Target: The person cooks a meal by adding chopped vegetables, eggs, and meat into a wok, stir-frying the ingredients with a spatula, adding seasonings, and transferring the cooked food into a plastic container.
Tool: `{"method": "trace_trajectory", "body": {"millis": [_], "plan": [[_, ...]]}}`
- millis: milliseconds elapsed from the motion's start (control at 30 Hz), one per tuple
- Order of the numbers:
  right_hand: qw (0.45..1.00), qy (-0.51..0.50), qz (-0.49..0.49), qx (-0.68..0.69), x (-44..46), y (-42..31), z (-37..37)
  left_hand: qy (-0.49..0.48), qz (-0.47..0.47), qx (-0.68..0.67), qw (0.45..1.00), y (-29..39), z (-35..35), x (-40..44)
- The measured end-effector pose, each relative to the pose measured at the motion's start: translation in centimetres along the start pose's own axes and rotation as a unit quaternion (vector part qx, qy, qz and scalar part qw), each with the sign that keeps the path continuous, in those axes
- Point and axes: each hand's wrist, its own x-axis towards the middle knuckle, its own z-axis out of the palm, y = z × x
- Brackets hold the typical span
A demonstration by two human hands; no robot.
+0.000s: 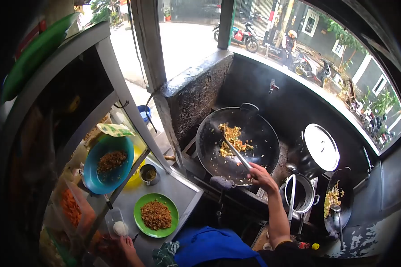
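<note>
My right hand [262, 177] is closed around the handle of a wok spatula [237, 153]. The spatula's head is among chopped, orange-yellow food [233, 139] in the large black wok [265, 129]. At the lower left, my left hand [128, 247] has its fingers drawn together beside a round white thing [120, 228] in a small clear container [115, 216]. Whatever those fingers hold, if anything, I cannot make out. Near that hand stands a green plate [174, 209] heaped with fried rice [156, 215].
A blue bowl [90, 167] with some rice sits by the glass cabinet at left, near a metal cup [148, 173]. Right of the wok stand a pot [314, 196] with a ladle [292, 196], a lidded pot [321, 147] and a smaller wok [330, 224] holding food and a ladle.
</note>
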Motion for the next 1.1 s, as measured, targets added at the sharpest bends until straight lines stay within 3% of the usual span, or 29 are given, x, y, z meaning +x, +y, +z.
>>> {"method": "trace_trajectory", "body": {"millis": [33,133,167,200,233,267,300,333,400,467,533,600,633,667,700,733,800,900,1100], "plan": [[0.986,-0.017,0.028,0.164,-1.5,-0.9,-0.1,-0.003,0.000,-0.002,1.000,0.3,0.2,0.2],[0.990,0.075,0.018,0.120,-2.8,-0.8,-2.1,-0.039,-0.024,-0.049,0.998,0.3,-1.2,0.5],[0.993,0.118,0.021,0.009,-2.7,-0.9,-3.0,-0.113,0.060,0.022,0.991,-0.1,-1.8,0.3],[0.985,0.114,-0.041,-0.123,-2.0,-0.6,-4.6,-0.187,0.145,0.092,0.967,-0.2,-2.1,0.1],[0.930,0.182,-0.086,-0.307,-2.0,-0.2,-5.9,-0.188,0.145,0.092,0.967,-0.2,-2.3,0.2],[0.835,0.243,-0.127,-0.477,-2.3,-1.2,-6.0,-0.180,0.152,0.101,0.967,-0.2,-2.5,0.6],[0.828,0.252,-0.099,-0.490,-2.5,-2.4,-6.0,-0.171,0.160,0.110,0.966,-0.3,-2.6,1.0],[0.788,0.262,-0.055,-0.555,-2.4,-3.0,-5.8,-0.172,0.159,0.109,0.966,-0.3,-2.5,0.8],[0.767,0.235,0.063,-0.594,-2.0,-4.2,-4.7,-0.196,0.225,0.182,0.937,-0.4,-2.5,0.1],[0.768,0.208,0.015,-0.606,-1.9,-2.4,-4.1,-0.182,0.189,0.108,0.959,0.0,-1.7,-1.5],[0.805,0.140,-0.042,-0.575,-2.0,-1.2,-3.5,-0.165,0.148,0.036,0.975,0.3,-1.1,-3.7],[0.806,0.117,-0.079,-0.575,-3.0,-1.8,-3.5,-0.188,0.267,0.212,0.921,0.8,-0.2,-6.3],[0.790,0.130,-0.077,-0.594,-3.8,-2.8,-3.4,-0.187,0.266,0.209,0.922,1.8,1.0,-8.7],[0.788,0.129,-0.078,-0.597,-4.3,-4.1,-3.4,-0.131,0.273,0.397,0.867,3.1,2.5,-11.5],[0.768,0.156,-0.046,-0.619,-4.6,-5.5,-3.4,-0.070,0.268,0.569,0.774,3.7,3.1,-13.0],[0.747,0.183,-0.013,-0.639,-4.6,-6.3,-3.5,-0.056,0.265,0.601,0.752,3.6,3.1,-13.5],[0.691,0.235,-0.050,-0.682,-2.7,-5.7,-5.7,-0.095,0.270,0.454,0.844,3.2,2.9,-13.5],[0.668,0.261,-0.075,-0.693,1.4,-4.4,-8.4,-0.172,0.213,0.179,0.945,2.4,2.7,-13.2],[0.665,0.226,-0.137,-0.698,2.7,-5.7,-8.3,-0.223,0.106,-0.013,0.969,1.8,3.3,-13.5]]}}
